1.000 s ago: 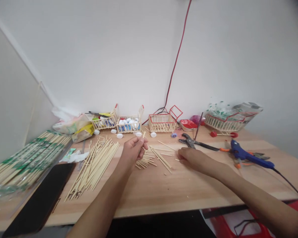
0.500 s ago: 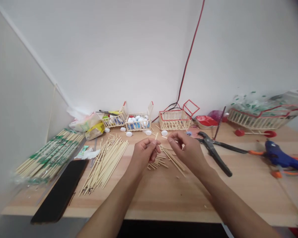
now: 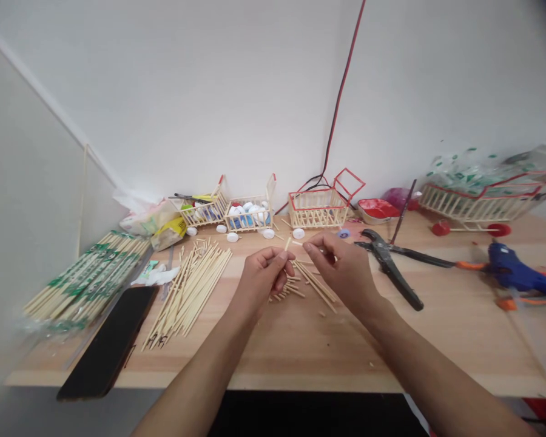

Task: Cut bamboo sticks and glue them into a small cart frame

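Between thumb and forefinger, my left hand (image 3: 268, 270) pinches a short piece of wooden stick (image 3: 287, 244), its tip pointing up. My right hand (image 3: 339, 261) is closed on another short stick piece (image 3: 296, 243), which points left toward the first one. The two pieces are very close; I cannot tell whether they touch. Below the hands lie cut short sticks (image 3: 293, 288) and a few longer sticks (image 3: 316, 285), partly hidden by my fingers. A small stick basket cart (image 3: 318, 212) with red-painted rims and white wheels stands just behind.
On the left lie loose sticks (image 3: 191, 297), a dark phone-like slab (image 3: 109, 346) and packaged chopsticks (image 3: 91, 279). Two filled mini carts (image 3: 248, 215) stand at the back. Rightward are black-handled cutters (image 3: 391, 267), a red paint dish (image 3: 377, 209), a blue glue gun (image 3: 519, 270) and a larger cart (image 3: 473, 206).
The view has shifted slightly, so the table scene sits a little higher and to the left. The right hand's stick piece has come closer to the left hand's piece.
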Action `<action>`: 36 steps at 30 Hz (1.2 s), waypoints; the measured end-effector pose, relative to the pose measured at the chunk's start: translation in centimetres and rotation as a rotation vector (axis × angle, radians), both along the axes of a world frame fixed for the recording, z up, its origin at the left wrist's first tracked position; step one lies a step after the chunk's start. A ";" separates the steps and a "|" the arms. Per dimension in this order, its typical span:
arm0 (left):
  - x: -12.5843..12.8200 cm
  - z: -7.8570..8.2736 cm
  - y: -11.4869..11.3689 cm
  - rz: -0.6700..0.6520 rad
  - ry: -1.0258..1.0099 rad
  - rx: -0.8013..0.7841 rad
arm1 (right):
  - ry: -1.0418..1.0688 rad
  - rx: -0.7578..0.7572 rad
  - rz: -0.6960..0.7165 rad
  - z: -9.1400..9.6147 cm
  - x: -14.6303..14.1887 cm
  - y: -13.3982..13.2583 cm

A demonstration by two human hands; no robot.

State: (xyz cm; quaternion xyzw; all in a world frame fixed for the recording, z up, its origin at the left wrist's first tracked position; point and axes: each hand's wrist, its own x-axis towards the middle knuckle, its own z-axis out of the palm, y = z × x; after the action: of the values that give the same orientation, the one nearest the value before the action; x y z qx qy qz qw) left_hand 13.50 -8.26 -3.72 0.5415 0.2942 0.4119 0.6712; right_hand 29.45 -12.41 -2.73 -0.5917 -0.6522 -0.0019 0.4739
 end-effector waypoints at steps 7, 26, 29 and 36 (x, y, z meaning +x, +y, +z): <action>0.1 0.2 -0.2 0.001 0.001 -0.012 | -0.006 -0.012 -0.024 -0.2 0.0 0.0; 0.2 0.2 -0.1 -0.001 0.010 -0.032 | -0.008 -0.010 -0.028 -0.3 -0.1 0.0; 0.3 0.2 -0.1 0.003 0.004 -0.038 | -0.007 -0.015 -0.030 -0.2 -0.1 0.0; 0.2 0.2 -0.2 0.005 0.007 -0.045 | -0.012 -0.013 -0.029 -0.2 -0.1 0.0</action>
State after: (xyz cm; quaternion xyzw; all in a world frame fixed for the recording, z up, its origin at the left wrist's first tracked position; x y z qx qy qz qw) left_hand 13.75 -8.42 -3.53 0.5268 0.3072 0.4049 0.6812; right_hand 29.35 -12.38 -2.94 -0.6042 -0.6463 -0.0083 0.4659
